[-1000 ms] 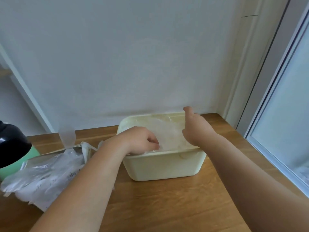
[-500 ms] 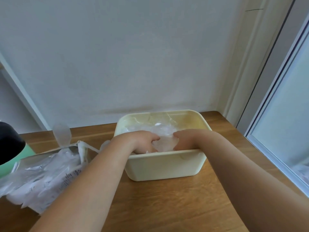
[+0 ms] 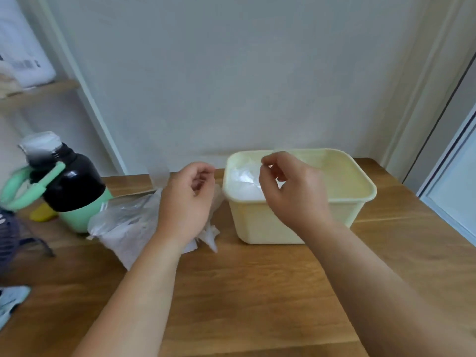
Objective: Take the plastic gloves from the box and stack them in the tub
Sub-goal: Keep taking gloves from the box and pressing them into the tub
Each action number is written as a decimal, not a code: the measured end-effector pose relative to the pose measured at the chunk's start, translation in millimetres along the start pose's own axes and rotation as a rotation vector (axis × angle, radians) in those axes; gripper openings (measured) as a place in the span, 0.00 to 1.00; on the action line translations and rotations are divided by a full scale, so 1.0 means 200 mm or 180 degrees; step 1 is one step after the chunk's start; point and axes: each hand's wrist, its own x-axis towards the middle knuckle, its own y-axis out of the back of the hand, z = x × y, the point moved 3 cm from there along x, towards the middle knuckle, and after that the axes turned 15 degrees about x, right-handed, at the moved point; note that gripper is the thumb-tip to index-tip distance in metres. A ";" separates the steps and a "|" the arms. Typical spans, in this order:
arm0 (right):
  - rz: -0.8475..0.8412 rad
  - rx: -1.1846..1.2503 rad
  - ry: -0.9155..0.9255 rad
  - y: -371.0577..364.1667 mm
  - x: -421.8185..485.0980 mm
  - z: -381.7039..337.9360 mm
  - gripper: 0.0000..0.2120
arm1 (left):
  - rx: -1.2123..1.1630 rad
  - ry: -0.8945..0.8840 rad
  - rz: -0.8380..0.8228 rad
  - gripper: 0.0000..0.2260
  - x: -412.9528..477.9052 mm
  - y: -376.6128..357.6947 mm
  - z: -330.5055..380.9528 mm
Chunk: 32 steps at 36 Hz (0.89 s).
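A pale yellow plastic tub stands on the wooden table against the wall. Clear plastic gloves lie stacked in its left half. To its left lies the opened glove box, with crumpled clear gloves spilling out of it. My left hand hovers over the box's right end, fingers loosely curled, nothing in it. My right hand hangs above the tub's near left corner, thumb and forefinger close together, with no glove visible between them.
A black and mint-green bottle stands left of the box, with a small yellow object beside it. A dark mesh item and a light blue thing sit at the table's left edge. A window frame borders the right.
Both hands have lifted out of the tub, where they pressed on the gloves. The left hand moved left over the box. The view has swung left, revealing the bottle.
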 end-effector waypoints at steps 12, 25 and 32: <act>-0.0605 0.0615 -0.1474 -0.23 -0.54 0.18 0.08 | 0.1241 -0.0731 0.0187 0.19 -0.38 -0.03 -0.18; -0.0957 0.0454 -0.1745 -0.27 -0.65 0.27 0.09 | 0.1777 -0.0650 -0.0130 0.11 -0.47 -0.24 -0.43; -0.1173 0.0645 -0.1749 -0.27 -0.64 0.23 0.14 | -0.0213 0.0174 0.0120 0.04 -0.50 -0.15 -0.37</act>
